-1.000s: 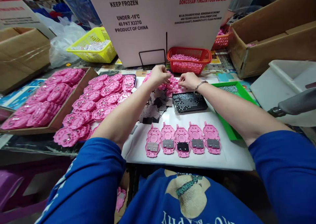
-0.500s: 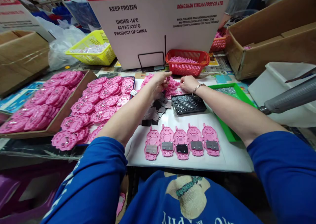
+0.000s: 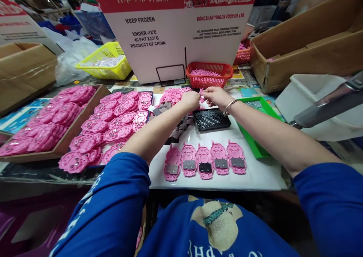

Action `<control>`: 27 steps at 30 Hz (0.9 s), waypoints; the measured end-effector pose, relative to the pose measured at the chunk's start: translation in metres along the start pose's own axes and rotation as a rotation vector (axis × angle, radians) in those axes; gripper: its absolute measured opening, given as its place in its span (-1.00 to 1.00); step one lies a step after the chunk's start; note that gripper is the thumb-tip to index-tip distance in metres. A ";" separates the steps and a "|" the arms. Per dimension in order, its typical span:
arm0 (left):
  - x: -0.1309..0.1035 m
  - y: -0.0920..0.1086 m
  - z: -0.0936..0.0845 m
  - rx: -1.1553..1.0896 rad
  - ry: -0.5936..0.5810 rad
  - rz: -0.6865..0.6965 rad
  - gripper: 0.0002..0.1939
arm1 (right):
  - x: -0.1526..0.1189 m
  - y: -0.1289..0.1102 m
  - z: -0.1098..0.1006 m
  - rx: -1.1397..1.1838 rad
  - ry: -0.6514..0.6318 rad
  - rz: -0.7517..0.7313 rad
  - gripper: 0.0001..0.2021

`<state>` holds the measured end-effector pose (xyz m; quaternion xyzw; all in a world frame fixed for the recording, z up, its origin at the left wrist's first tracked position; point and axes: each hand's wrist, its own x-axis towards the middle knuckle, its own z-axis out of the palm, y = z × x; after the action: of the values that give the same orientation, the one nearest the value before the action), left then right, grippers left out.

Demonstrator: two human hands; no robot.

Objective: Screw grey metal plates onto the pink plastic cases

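My left hand (image 3: 191,99) is curled closed at the right side of a pile of small pink plastic pieces (image 3: 172,95); its fingertips are hidden from me. Close beside it, my right hand (image 3: 217,96) pinches a small pink plastic piece (image 3: 201,92). Below my hands lies a black tray (image 3: 212,125) of small metal screws, with loose grey and black plates (image 3: 181,127) to its left. Nearer to me, several pink plastic housings (image 3: 218,151) stand in a row, each with a grey or black plate screwed on its lower half.
Left are a tray of pink housings (image 3: 119,117) and a cardboard box (image 3: 61,145) of more. A red basket (image 3: 224,82) and yellow basket (image 3: 121,68) stand behind. On the right are a green tray (image 3: 256,145), a white bin (image 3: 300,98) and an electric screwdriver (image 3: 323,102).
My hands have drawn closer together above the pink pile. The left has curled closed, and the right now shows a pink piece at its fingertips. The view has tilted up slightly.
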<state>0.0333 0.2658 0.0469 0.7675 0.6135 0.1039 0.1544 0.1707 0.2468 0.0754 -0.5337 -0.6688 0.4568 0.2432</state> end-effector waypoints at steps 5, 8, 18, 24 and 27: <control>-0.020 0.000 -0.020 -0.299 0.110 -0.074 -0.82 | -0.046 0.001 -0.018 0.109 -0.031 -0.064 -0.84; -0.043 0.000 -0.031 -0.529 0.105 -0.055 -0.73 | -0.076 0.007 -0.029 0.123 -0.083 -0.083 -0.77; -0.114 0.033 -0.012 -1.367 -0.055 -0.130 -0.58 | -0.133 0.030 -0.033 0.155 -0.174 -0.093 -0.81; -0.147 0.060 0.012 -1.339 -0.142 -0.132 -0.69 | -0.159 0.036 -0.028 0.205 -0.196 -0.100 -0.77; -0.165 0.067 0.024 -1.388 -0.134 -0.045 -0.73 | -0.167 0.044 -0.023 0.285 -0.211 -0.107 -0.71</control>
<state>0.0654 0.0893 0.0540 0.4830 0.4103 0.4212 0.6488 0.2634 0.0989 0.0752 -0.4065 -0.6466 0.5868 0.2688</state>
